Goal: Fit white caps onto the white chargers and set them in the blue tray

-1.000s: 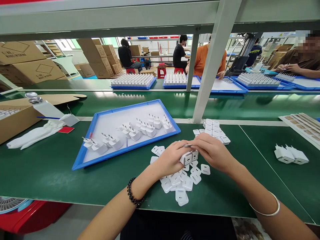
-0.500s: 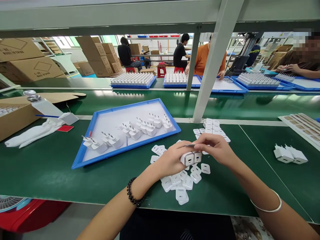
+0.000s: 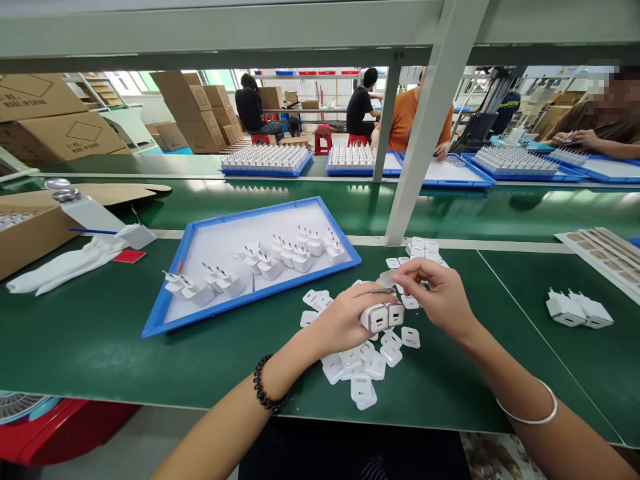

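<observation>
My left hand (image 3: 343, 317) is closed around two white charger plugs (image 3: 381, 318) side by side, their port ends turned towards me. A thin grey edge of something flat shows above them at the fingers. Just up and to the right, my right hand (image 3: 443, 297) pinches a thin, pale flat piece (image 3: 388, 278) between thumb and fingertips. Under and around both hands lie many loose white cover plates (image 3: 351, 358), some with a port slot. More white plates (image 3: 424, 248) sit in rows behind my right hand.
To the left, a blue-rimmed tray (image 3: 200, 327) bears several upright plugs. Two joined plugs (image 3: 579, 311) lie at the right. A metal post (image 3: 425, 133) rises beyond my hands. White gloves (image 3: 70, 267) and a carton (image 3: 40, 240) are far left. Co-workers sit across the line.
My right hand has moved slightly up and right, away from the plugs, with the thin pale piece now showing in its fingertips. My left hand has stayed put around the plugs.
</observation>
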Motion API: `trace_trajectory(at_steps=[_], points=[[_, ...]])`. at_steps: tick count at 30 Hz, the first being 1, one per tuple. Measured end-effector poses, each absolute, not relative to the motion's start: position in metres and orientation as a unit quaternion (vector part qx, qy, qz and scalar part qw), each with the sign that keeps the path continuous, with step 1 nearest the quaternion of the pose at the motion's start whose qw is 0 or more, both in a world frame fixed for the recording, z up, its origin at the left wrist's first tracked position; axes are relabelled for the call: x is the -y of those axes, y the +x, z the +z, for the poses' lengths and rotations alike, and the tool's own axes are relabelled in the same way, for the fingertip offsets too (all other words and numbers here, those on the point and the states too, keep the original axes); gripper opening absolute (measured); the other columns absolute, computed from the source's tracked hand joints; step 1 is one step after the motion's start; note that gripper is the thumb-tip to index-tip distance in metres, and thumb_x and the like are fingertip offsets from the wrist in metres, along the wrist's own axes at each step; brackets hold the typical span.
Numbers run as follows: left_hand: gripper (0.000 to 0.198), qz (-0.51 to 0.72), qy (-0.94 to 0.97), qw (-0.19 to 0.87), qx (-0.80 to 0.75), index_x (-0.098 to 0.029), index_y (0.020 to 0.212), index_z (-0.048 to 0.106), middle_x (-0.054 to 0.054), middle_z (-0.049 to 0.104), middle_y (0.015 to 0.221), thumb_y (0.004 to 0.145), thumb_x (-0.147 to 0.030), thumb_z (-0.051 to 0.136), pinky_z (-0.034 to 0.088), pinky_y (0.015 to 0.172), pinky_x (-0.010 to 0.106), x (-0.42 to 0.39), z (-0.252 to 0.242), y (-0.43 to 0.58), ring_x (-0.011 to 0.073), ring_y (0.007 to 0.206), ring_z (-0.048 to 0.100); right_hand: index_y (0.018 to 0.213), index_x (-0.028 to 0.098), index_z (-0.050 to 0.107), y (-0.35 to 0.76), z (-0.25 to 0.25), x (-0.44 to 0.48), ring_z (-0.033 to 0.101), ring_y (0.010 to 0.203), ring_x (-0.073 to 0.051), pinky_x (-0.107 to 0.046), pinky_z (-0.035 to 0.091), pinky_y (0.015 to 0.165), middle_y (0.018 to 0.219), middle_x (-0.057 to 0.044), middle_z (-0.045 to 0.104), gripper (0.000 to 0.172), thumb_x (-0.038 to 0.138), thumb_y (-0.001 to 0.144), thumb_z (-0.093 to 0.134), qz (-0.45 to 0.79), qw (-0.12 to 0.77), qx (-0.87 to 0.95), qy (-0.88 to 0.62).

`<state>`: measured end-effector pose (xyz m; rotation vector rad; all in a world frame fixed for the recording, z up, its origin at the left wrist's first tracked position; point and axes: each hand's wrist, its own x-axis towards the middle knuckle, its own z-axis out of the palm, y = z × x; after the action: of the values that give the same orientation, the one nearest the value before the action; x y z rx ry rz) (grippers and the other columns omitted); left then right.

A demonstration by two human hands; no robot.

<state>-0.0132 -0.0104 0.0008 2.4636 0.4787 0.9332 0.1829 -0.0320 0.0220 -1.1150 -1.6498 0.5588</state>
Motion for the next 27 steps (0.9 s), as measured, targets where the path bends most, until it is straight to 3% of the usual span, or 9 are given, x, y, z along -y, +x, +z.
trace_trajectory(at_steps=[7, 13, 18, 22, 27], points=[[0.043, 0.371, 0.885, 0.234, -0.157, -0.020, 0.119, 0.059, 0.012, 0.061, 0.127, 0.079, -0.005, 0.059, 0.052, 0.097, 0.039, 0.007, -0.005, -0.014, 0.0254, 0.121, 0.057, 0.072, 0.021, 0.065, 0.182, 0.023, 0.033, 0.051, 0.056, -0.013, -0.026, 0.040, 0.051, 0.063, 0.000, 0.062, 0.011, 0.021, 0.082, 0.067, 0.260, 0.513, 0.687, -0.444], [0.042, 0.397, 0.886, 0.191, -0.143, -0.018, 0.120, 0.058, 0.014, 0.063, 0.122, 0.080, -0.005, 0.059, 0.052, 0.097, 0.040, 0.004, -0.006, -0.015, 0.0249, 0.120, 0.057, 0.074, 0.022, 0.067, 0.188, 0.029, 0.031, 0.054, 0.046, -0.011, -0.025, 0.043, 0.047, 0.055, 0.003, 0.063, 0.009, 0.027, 0.080, 0.071, 0.488, 0.569, 0.529, -0.399], [0.046, 0.407, 0.903, 0.066, -0.119, -0.015, 0.124, 0.053, 0.017, 0.064, 0.120, 0.081, 0.000, 0.046, 0.053, 0.090, 0.042, 0.001, -0.007, -0.016, 0.0248, 0.116, 0.059, 0.084, 0.019, 0.073, 0.198, 0.036, 0.027, 0.065, 0.064, -0.013, -0.022, 0.048, 0.058, 0.071, -0.003, 0.071, 0.015, 0.030, 0.075, 0.073, 0.629, 0.521, 0.423, -0.393], [0.043, 0.420, 0.897, -0.025, -0.131, -0.013, 0.124, 0.051, 0.017, 0.066, 0.116, 0.083, -0.001, 0.045, 0.053, 0.086, 0.042, -0.002, -0.004, -0.018, 0.0255, 0.111, 0.063, 0.078, 0.018, 0.073, 0.196, 0.037, 0.029, 0.062, 0.059, -0.011, -0.020, 0.046, 0.053, 0.063, 0.000, 0.067, 0.018, 0.034, 0.072, 0.076, 0.629, 0.507, 0.411, -0.422], [0.039, 0.461, 0.869, -0.043, -0.175, -0.016, 0.124, 0.053, 0.015, 0.067, 0.115, 0.086, -0.007, 0.052, 0.053, 0.087, 0.041, -0.002, -0.001, -0.021, 0.0246, 0.109, 0.064, 0.097, 0.022, 0.070, 0.193, 0.034, 0.030, 0.061, 0.062, -0.012, -0.024, 0.051, 0.061, 0.072, -0.001, 0.071, 0.034, 0.032, 0.067, 0.083, 0.618, 0.483, 0.425, -0.451]])
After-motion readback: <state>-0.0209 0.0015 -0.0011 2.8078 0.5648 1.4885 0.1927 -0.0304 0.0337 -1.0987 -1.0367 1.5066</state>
